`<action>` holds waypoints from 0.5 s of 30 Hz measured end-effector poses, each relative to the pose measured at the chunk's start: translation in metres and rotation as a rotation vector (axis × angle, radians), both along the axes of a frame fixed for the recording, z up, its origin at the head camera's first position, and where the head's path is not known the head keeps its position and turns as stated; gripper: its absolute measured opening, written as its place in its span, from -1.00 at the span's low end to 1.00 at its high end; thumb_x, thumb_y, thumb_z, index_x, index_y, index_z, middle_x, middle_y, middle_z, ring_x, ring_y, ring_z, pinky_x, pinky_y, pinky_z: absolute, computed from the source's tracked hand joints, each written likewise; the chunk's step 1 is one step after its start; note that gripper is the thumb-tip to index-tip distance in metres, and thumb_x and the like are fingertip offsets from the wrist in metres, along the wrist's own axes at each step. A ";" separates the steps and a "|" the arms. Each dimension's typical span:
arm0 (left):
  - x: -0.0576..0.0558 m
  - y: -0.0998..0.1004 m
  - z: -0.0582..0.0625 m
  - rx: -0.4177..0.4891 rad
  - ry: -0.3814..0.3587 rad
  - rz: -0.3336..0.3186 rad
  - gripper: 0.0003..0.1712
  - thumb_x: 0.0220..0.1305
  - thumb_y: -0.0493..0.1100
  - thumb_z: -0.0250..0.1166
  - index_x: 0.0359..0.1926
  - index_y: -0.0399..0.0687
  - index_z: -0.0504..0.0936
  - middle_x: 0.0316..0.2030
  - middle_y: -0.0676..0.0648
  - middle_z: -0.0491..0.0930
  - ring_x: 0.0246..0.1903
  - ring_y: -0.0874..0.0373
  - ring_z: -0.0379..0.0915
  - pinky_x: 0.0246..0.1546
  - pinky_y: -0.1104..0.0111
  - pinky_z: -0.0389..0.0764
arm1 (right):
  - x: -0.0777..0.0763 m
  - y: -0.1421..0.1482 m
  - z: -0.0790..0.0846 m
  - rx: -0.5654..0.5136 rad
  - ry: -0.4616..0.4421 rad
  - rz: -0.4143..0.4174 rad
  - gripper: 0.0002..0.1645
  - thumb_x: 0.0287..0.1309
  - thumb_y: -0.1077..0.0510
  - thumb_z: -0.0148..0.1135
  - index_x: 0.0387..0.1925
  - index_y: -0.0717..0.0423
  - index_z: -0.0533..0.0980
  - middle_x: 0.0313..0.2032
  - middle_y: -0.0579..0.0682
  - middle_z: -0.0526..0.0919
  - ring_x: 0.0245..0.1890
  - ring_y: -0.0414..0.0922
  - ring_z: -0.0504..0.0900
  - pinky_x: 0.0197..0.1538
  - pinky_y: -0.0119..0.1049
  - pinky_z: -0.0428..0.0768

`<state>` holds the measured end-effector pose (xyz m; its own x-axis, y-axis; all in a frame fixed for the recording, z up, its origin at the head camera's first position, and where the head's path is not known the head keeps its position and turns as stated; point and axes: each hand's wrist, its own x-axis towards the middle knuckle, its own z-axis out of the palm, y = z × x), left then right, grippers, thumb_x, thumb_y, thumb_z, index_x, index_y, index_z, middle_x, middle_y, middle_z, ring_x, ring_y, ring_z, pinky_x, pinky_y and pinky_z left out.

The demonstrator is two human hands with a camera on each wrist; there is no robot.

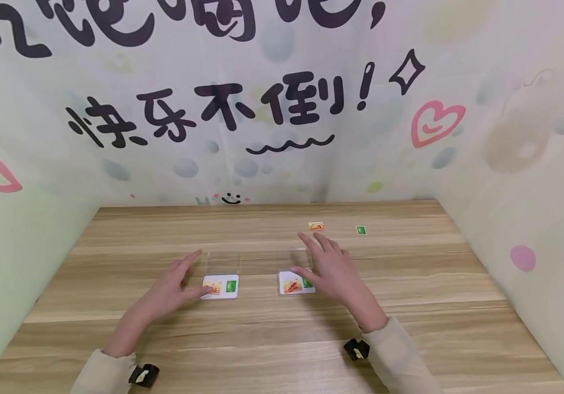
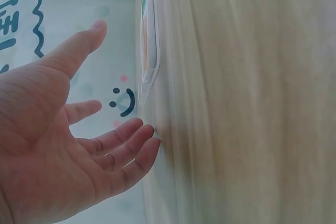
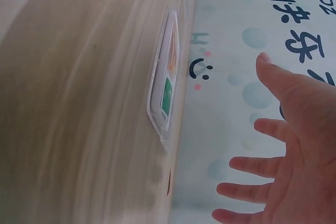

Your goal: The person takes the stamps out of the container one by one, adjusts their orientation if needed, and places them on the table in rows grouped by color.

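Two small clear cases lie with their lids folded back, each holding white cardstock with an orange food picture and a green stamp-like square. By the left case (image 1: 220,294) is my left hand (image 1: 174,285), its fingers spread and the thumb overlapping the orange picture in the head view. My right hand (image 1: 335,273) hovers over the right case (image 1: 286,276), partly covering its green square and clear lid. In the left wrist view, the left hand (image 2: 58,145) has nothing in its fingers. The right hand (image 3: 299,150) is likewise spread and bare beside the case (image 3: 160,77).
Behind the right hand, a loose orange picture piece (image 1: 316,226) and a small green square (image 1: 361,230) lie on the wood-grain table (image 1: 262,339). A white printed backdrop (image 1: 203,164) stands along the table's back edge, with walls at both sides.
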<state>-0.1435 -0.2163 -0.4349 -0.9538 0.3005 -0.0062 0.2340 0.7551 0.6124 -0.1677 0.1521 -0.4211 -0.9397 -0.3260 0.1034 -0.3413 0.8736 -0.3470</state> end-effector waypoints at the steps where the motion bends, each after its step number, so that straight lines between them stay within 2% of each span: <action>1: 0.000 0.000 0.000 0.003 -0.005 0.000 0.05 0.28 0.07 0.53 0.56 -0.32 0.22 0.03 -0.30 0.51 -0.08 -0.06 0.44 -0.03 -0.01 0.56 | 0.000 -0.001 0.000 0.001 0.001 0.002 -0.01 0.38 -0.36 0.29 0.64 -0.11 0.19 0.52 0.28 0.32 0.40 0.42 0.40 0.27 0.51 0.38; 6: -0.001 -0.002 -0.002 0.010 -0.016 -0.002 0.04 0.28 0.07 0.54 0.55 -0.33 0.23 -0.04 -0.22 0.50 -0.16 0.03 0.41 -0.12 0.11 0.54 | -0.001 -0.004 0.001 -0.010 -0.007 0.007 -0.02 0.38 -0.34 0.30 0.64 -0.11 0.19 0.49 0.27 0.36 0.37 0.42 0.44 0.27 0.47 0.41; 15: -0.001 -0.002 -0.002 0.049 -0.016 -0.016 -0.03 0.28 0.05 0.54 0.51 -0.30 0.30 -0.10 -0.15 0.46 -0.19 0.06 0.36 -0.17 0.20 0.48 | 0.000 -0.013 0.005 -0.028 -0.021 0.019 -0.03 0.38 -0.35 0.30 0.64 -0.13 0.20 0.46 0.24 0.40 0.38 0.36 0.44 0.29 0.43 0.41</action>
